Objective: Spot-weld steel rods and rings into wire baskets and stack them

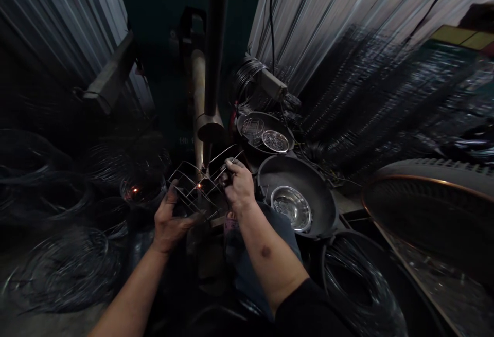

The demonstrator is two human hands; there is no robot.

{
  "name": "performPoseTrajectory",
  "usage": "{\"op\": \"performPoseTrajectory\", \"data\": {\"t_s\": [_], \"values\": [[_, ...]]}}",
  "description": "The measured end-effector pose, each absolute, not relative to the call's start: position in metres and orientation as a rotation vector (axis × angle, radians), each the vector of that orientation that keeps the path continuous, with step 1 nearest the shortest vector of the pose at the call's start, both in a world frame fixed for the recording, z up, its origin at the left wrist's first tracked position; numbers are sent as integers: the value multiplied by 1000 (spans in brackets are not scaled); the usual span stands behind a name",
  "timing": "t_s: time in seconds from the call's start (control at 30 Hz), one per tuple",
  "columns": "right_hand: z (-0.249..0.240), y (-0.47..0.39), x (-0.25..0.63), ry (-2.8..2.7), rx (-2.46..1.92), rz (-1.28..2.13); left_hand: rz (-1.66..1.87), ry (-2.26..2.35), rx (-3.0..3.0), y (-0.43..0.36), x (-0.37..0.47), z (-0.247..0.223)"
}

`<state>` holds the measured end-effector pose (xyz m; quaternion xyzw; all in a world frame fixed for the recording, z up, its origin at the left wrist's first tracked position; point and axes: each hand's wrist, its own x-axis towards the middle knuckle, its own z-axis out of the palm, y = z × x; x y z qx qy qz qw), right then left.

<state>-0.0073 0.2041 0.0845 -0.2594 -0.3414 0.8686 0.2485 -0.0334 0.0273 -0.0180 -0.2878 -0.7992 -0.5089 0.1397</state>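
Note:
A wire rack (184, 191) of crossed thin metal rods sits between my two hands under a dark upright metal column (214, 69). My left hand (166, 229) is closed around the rack's left side, thumb and fingers apart along its edge. At the right side, my right hand (237, 185) pinches the rack's rods; whether it also holds a separate wire is hard to see. A small orange glow shows at the rack's middle, close to the narrow tip (207, 153) below the column.
Right of my hands stand a large dark pan (322, 193) with a metal bowl (293, 206) in it and a second pan (247, 121) holding a small dish (275, 141). Wire coils (65, 270) lie at left. A large round fan-like guard (424, 180) stands at right.

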Motion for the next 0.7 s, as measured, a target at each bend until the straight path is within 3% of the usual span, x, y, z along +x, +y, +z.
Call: {"op": "performPoseTrajectory", "data": {"t_s": [0.7], "values": [[96,202,-25,-953,-567,2486,-1528,-2275,-821,36,-49,-25]]}}
